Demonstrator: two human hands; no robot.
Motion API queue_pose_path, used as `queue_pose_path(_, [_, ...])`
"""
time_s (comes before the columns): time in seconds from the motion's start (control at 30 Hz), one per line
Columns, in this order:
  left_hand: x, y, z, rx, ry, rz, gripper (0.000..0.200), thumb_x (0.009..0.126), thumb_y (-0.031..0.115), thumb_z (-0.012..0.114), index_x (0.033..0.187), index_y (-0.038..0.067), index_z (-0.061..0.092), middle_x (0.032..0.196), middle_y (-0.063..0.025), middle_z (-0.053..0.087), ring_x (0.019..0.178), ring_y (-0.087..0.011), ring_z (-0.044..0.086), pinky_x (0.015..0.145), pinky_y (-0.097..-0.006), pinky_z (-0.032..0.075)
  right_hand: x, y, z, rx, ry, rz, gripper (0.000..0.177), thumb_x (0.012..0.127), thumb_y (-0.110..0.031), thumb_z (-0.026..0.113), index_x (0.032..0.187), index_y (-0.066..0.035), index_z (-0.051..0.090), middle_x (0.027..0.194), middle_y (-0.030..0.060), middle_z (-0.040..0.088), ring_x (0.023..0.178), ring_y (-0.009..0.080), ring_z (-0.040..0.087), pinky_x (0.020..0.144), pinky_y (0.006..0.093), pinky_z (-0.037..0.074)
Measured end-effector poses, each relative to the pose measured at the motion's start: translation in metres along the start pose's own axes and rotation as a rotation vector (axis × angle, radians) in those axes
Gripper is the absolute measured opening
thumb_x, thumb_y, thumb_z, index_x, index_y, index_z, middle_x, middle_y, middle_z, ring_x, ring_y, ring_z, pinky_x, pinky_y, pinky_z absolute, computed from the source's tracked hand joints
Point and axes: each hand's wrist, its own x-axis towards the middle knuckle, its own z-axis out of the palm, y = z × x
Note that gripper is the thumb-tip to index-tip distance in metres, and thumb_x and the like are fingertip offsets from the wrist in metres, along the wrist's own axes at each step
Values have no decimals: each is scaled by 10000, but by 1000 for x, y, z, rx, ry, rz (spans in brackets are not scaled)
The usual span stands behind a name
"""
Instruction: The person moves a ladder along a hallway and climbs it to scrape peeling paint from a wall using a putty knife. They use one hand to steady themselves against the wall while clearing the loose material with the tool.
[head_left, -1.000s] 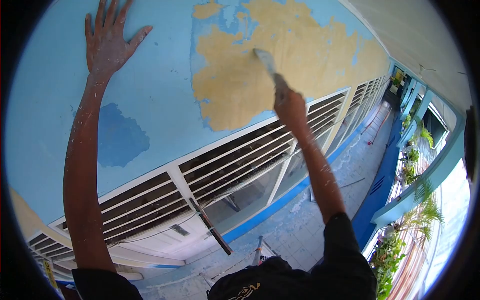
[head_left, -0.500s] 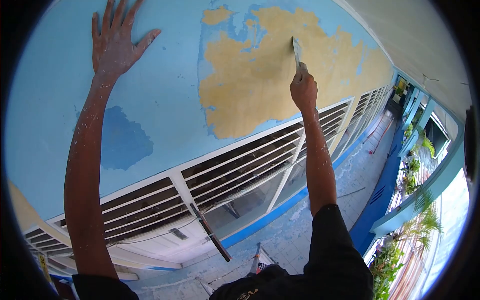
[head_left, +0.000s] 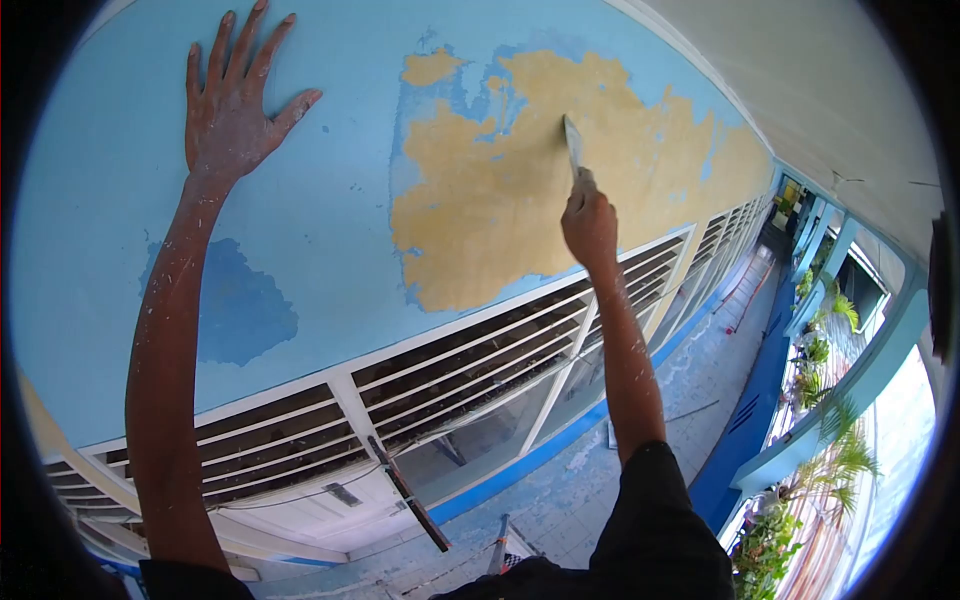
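Observation:
High on the light blue wall [head_left: 330, 200], my left hand [head_left: 235, 125] lies flat with fingers spread, holding nothing. To the right, my right hand [head_left: 590, 222] is closed around the handle of a scraper [head_left: 572, 145]. Its thin blade points up, the tip right at a large tan patch [head_left: 480, 215] where the blue paint is gone. Ragged darker blue edges border this patch. Below my left hand, a darker blue patch [head_left: 250, 305] shows on the wall, partly behind my forearm.
White louvred windows [head_left: 470, 385] run along the wall below the patch. A dark strip [head_left: 410, 495] sticks out from the window frame. Beneath lies the tiled walkway floor [head_left: 690, 380], with a red-framed object [head_left: 748, 295] farther along. Blue railing [head_left: 725, 455] and plants [head_left: 770, 540] line the right side.
The view has tilted up a little, so the wall sits lower. My right hand and the scraper have moved slightly down and left over the tan patch. My left hand stays put on the wall.

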Motion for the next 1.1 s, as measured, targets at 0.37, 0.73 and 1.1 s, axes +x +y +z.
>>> queue_pose_path(0.37, [-4, -7, 5, -3, -50, -24, 858, 940, 714, 575, 1654, 363, 255, 1739, 36, 207, 1600, -256, 196, 1278, -592, 186, -47, 112, -104, 531, -281, 481, 309, 1044, -327, 545, 929, -63, 657, 622, 35, 547, 481, 170, 488, 445, 333, 365])
queue_pose_path(0.73, [11, 11, -26, 109, -480, -142, 920, 946, 737, 519, 1666, 257, 206, 1752, -61, 82, 1610, -297, 56, 1302, -567, 34, -311, 85, -39, 407, -210, 692, 469, 1073, -227, 493, 1488, -16, 553, 684, 26, 535, 495, 103, 431, 449, 312, 381])
queue_pose_path(1.1, [0, -7, 1, 19, -60, -37, 865, 930, 737, 574, 1649, 361, 275, 1739, 33, 208, 1595, -254, 213, 1283, -582, 168, -64, -4, 40, 160, 162, -79, 417, 1028, -108, 510, 1430, -28, 589, 1106, 324, 682, 932, 490, 692, 719, 523, 560])
